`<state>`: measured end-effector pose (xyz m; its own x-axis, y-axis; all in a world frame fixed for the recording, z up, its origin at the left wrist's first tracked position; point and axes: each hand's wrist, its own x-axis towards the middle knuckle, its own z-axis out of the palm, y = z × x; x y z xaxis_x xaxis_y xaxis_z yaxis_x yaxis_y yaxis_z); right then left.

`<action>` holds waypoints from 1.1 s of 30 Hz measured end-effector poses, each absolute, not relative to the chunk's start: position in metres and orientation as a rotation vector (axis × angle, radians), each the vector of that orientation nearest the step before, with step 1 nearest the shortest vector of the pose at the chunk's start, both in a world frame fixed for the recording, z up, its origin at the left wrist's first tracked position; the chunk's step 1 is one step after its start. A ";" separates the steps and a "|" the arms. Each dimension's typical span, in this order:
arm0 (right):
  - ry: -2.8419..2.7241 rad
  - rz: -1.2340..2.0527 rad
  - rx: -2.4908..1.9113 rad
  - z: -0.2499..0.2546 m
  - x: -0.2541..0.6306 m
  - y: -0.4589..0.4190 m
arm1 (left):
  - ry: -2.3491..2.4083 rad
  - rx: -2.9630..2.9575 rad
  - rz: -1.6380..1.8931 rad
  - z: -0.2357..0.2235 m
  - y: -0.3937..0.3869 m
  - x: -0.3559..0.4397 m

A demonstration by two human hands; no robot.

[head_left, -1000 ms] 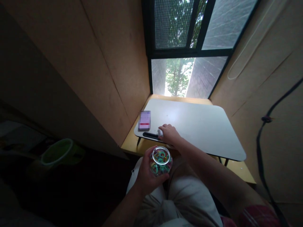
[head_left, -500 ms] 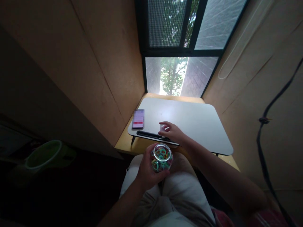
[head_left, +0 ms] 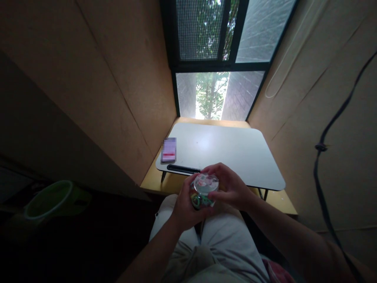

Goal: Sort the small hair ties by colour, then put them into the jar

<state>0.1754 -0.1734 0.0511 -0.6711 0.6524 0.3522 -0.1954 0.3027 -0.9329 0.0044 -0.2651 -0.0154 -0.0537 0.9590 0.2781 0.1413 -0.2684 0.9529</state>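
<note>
My left hand [head_left: 184, 206] is wrapped around a small clear jar [head_left: 198, 199] above my lap. Green, yellow and red rings, which look like hair ties or rubber bands, fill it. Over the jar's mouth my right hand [head_left: 228, 186] grips a round clear lid [head_left: 206, 184] by its edge, thumb in front and fingers behind. The lid has a pinkish-white pattern. It lies at the rim; whether it is seated I cannot tell.
A white folding lap table [head_left: 235, 153] with a black slot [head_left: 182, 169] stands on a yellow ledge [head_left: 153, 179] under the window. A blurred phone-like device [head_left: 169, 150] lies at its left. A green bin [head_left: 50, 200] is at left, and a dark cord [head_left: 321, 169] hangs at right.
My right hand has picked the lid up from the table's front edge and brought it down onto the jar's mouth. My left hand has kept hold of the jar. The view has shifted slightly.
</note>
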 end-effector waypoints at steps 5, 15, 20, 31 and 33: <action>-2.110 1.120 -0.411 0.060 0.193 -0.173 | 1.212 1.538 1.423 -0.010 -0.263 0.002; -2.561 0.825 -0.336 0.090 0.202 -0.175 | 1.129 1.655 1.291 0.000 -0.266 -0.003; -2.651 0.834 -0.269 0.100 0.207 -0.177 | 1.031 1.607 1.165 0.006 -0.268 -0.011; -2.697 0.757 -0.152 0.119 0.205 -0.196 | 0.662 1.502 0.839 0.033 -0.257 -0.034; -2.695 0.754 -0.119 0.126 0.204 -0.203 | 0.549 1.415 0.759 0.036 -0.256 -0.035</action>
<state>0.2044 -0.2033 0.1257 -0.9389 0.1697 0.2993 -0.0103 0.8557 -0.5173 -0.0351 -0.2561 0.0362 0.6574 0.7471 0.0988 -0.1402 -0.0076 0.9901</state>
